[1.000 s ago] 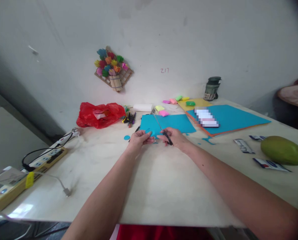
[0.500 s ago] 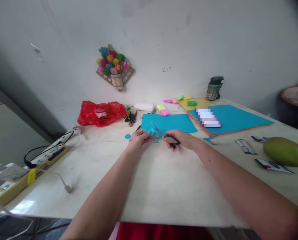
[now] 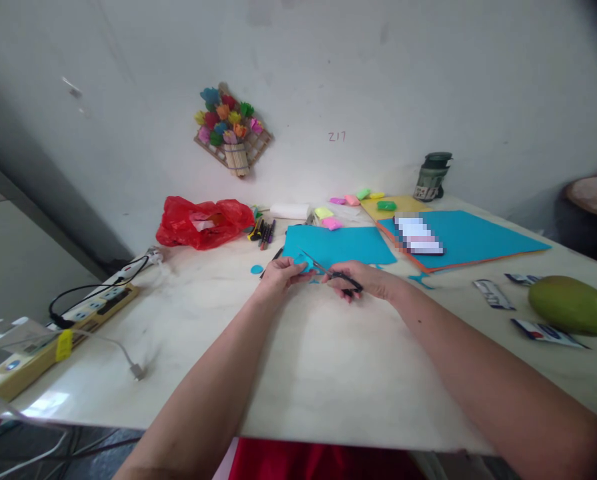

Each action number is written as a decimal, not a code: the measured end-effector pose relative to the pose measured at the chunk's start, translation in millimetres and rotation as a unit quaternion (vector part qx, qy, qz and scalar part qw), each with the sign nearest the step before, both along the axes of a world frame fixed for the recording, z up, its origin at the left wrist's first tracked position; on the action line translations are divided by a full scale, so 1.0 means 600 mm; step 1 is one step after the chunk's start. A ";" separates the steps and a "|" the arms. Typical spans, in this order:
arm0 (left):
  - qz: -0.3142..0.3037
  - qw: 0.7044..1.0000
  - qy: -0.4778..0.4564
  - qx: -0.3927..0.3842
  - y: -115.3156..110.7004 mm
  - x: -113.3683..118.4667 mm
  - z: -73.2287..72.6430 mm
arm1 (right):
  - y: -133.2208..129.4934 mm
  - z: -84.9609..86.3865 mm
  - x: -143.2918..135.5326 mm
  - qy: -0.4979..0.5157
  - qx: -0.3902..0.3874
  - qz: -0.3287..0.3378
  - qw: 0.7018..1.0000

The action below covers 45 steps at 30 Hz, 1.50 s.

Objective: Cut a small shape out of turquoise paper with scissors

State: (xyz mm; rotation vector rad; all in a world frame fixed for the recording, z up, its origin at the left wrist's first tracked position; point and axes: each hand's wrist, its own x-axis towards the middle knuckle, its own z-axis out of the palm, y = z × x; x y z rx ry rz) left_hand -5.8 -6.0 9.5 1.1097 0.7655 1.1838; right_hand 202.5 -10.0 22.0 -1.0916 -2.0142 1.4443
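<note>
My left hand (image 3: 281,276) pinches a small piece of blue paper (image 3: 302,261) between thumb and fingers, over the table. My right hand (image 3: 354,279) is wrapped round the black handles of a pair of scissors (image 3: 347,277), whose blades point left and lie at the paper's edge. Behind both hands lies a blue sheet (image 3: 338,244) with a cut front edge. A small blue paper circle (image 3: 257,269) rests on the table left of my left hand. Blue paper scraps (image 3: 420,281) lie right of my right hand.
At the right are a phone (image 3: 418,235) on stacked coloured sheets (image 3: 483,233), a green mango (image 3: 571,305) and small packets (image 3: 493,294). A red plastic bag (image 3: 203,223), pens (image 3: 267,235) and clay packs (image 3: 331,223) lie at the back. A power strip (image 3: 85,308) runs along the left.
The scissor blades have closed from a wider gap onto the blue paper piece. Both hands stay in nearly the same place, and the view has shifted slightly.
</note>
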 end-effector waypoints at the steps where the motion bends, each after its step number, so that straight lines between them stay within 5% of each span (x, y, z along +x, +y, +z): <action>1: -0.001 1.000 0.001 -0.001 0.000 0.000 -0.001 | 0.000 -0.001 0.000 -0.002 -0.003 0.002 1.000; 45: -0.009 1.000 -0.004 -0.007 0.001 -0.005 0.002 | -0.012 0.016 -0.013 -0.058 0.026 -0.010 0.998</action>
